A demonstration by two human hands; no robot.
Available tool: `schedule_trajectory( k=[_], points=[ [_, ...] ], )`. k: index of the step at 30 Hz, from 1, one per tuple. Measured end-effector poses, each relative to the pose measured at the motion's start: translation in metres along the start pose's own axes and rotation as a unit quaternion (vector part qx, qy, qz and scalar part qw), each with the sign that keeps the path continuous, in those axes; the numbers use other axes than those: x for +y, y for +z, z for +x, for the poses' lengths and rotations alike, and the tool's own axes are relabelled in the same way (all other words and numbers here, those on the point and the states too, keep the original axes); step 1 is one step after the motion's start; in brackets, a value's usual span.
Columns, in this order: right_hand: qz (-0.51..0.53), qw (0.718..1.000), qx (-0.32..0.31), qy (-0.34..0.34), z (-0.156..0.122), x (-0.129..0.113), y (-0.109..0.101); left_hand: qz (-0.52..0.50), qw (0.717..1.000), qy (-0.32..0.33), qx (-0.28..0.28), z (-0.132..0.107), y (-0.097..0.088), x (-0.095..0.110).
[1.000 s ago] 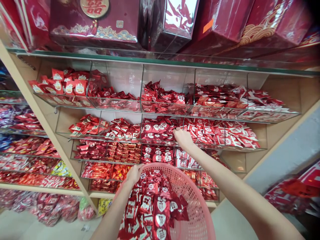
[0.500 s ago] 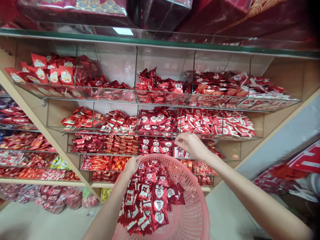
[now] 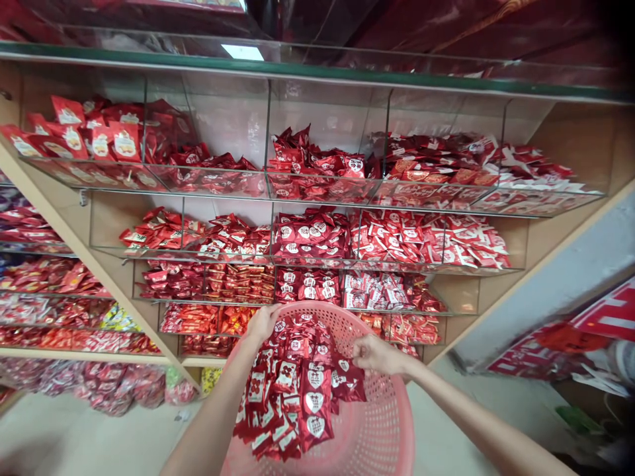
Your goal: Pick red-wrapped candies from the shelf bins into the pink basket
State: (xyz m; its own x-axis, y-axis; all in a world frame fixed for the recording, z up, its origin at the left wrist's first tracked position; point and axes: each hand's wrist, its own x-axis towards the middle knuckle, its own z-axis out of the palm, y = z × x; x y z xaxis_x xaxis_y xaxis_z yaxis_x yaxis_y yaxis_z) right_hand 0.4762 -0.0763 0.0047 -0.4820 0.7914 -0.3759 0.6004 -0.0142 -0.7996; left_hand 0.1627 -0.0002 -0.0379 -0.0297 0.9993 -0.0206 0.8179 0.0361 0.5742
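Observation:
My left hand [image 3: 262, 322] is closed on the far left rim of a pink perforated plastic basket [image 3: 404, 423]. Inside the basket lies a heap of small red candy packets [image 3: 278, 403], some with white hearts and dark lettering. Over the right part of the heap, within the basket, is my right hand [image 3: 374, 354]. Its fingers are curled together at a dark red heart-marked packet [image 3: 344, 365], which they appear to pinch. The fingertips are partly hidden.
Ahead stand wooden shelves with clear bins of red packets [image 3: 312, 231]. A glass shelf edge [image 3: 317, 74] runs above. Bagged packets [image 3: 119, 383] lie on the floor at left. Red and white packaging [image 3: 526, 350] is by the wall at right.
My right hand has come down from the lower shelf bin into the basket, with a dark red packet at its fingertips. My left hand stays on the rim.

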Motion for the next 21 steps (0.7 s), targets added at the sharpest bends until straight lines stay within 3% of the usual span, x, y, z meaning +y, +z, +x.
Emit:
schedule_trajectory(
  k=[4,7,10,13,17,21],
  points=[
    [0.078,0.996,-0.028,0.022,-0.006,-0.005,-0.005,-0.006,1.000,0.002,-0.001,-0.004,-0.005,0.005],
    [0.085,0.992,-0.087,0.039,-0.012,-0.009,-0.005,-0.003,1.000,-0.003,0.000,-0.006,-0.007,0.006],
    [0.072,0.983,-0.155,0.063,-0.012,-0.005,0.003,0.001,1.000,0.006,0.002,-0.006,-0.006,0.005],
    [0.065,0.976,-0.185,0.091,-0.008,0.003,0.017,0.008,1.000,0.018,0.008,-0.005,-0.005,0.004],
    [0.049,0.974,-0.171,0.138,-0.005,0.009,0.032,0.012,1.000,0.016,0.005,-0.004,-0.004,0.003],
    [-0.090,0.979,-0.122,0.137,-0.005,0.010,0.042,0.008,1.000,0.015,0.003,-0.004,-0.005,0.002]
  ],
)
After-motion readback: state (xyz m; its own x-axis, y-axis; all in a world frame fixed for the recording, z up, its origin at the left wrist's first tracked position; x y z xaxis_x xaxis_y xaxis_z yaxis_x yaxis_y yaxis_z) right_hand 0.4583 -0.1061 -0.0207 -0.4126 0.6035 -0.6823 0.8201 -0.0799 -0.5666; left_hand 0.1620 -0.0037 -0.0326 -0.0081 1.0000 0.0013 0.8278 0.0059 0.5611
